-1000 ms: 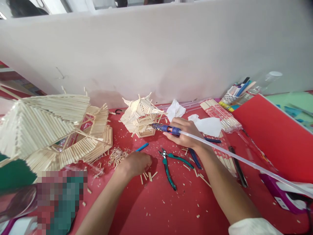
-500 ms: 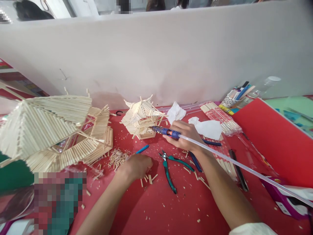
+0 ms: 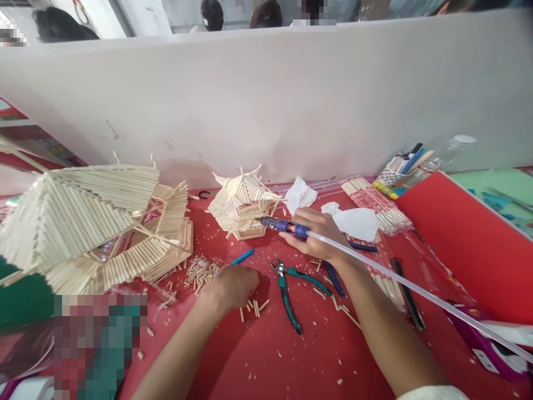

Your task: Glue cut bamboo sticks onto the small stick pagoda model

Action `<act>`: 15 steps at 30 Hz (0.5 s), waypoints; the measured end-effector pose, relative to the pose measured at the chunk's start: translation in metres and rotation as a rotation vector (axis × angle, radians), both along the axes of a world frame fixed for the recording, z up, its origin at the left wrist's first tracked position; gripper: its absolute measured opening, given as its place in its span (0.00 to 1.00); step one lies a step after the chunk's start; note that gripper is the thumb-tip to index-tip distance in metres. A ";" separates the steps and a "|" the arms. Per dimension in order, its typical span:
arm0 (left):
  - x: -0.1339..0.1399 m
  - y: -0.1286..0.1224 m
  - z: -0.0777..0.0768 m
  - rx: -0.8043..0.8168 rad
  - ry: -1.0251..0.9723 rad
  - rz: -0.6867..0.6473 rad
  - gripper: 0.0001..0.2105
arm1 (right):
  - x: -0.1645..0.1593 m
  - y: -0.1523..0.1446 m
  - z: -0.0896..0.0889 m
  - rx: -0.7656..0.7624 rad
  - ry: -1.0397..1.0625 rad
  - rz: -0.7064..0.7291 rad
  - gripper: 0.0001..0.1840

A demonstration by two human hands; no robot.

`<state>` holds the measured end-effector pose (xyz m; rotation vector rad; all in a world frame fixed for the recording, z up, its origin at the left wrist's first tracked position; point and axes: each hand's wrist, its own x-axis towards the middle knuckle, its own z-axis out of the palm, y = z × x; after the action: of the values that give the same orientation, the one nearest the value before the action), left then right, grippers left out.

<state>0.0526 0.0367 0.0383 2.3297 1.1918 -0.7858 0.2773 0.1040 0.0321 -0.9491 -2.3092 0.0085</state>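
Note:
My right hand (image 3: 322, 230) is wrapped round a blue hot glue gun (image 3: 296, 228). A long clear glue stick (image 3: 400, 273) runs out of its back over my forearm. The gun's nozzle is at the lower right side of a small pavilion model (image 3: 240, 191) made of wooden sticks; whether it touches cannot be told. My left hand (image 3: 233, 284) is low over the table with its fingers curled, their tips hidden. Short cut sticks (image 3: 256, 309) lie just beside it, with a blue pen (image 3: 242, 256) behind. Green-handled cutting pliers (image 3: 285, 294) lie spread between my hands.
A larger stick-built pavilion (image 3: 91, 222) fills the left side. Stick scraps (image 3: 200, 272) are heaped near it. At right are crumpled tissues (image 3: 358, 223), packs of sticks (image 3: 377, 203), a black knife (image 3: 408, 294), a red board (image 3: 470, 239) and a pen cup (image 3: 391, 175). A white partition (image 3: 258, 100) stands behind.
The whole view has shifted slightly down. Both hands keep almost the same places, the right one still gripping the glue gun at the small model.

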 end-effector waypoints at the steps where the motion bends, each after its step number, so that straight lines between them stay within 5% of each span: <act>1: 0.000 0.000 0.000 0.007 -0.001 0.004 0.13 | 0.001 0.000 0.001 -0.035 0.023 0.018 0.18; 7: 0.000 -0.002 -0.004 0.006 -0.015 0.055 0.14 | 0.004 0.001 0.004 -0.218 0.124 0.164 0.14; 15: -0.003 -0.002 -0.006 0.005 -0.015 0.028 0.14 | 0.000 0.000 0.002 -0.196 0.090 0.142 0.17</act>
<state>0.0495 0.0350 0.0328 2.3138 1.2192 -0.7556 0.2772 0.1038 0.0345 -0.8581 -2.3171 0.3354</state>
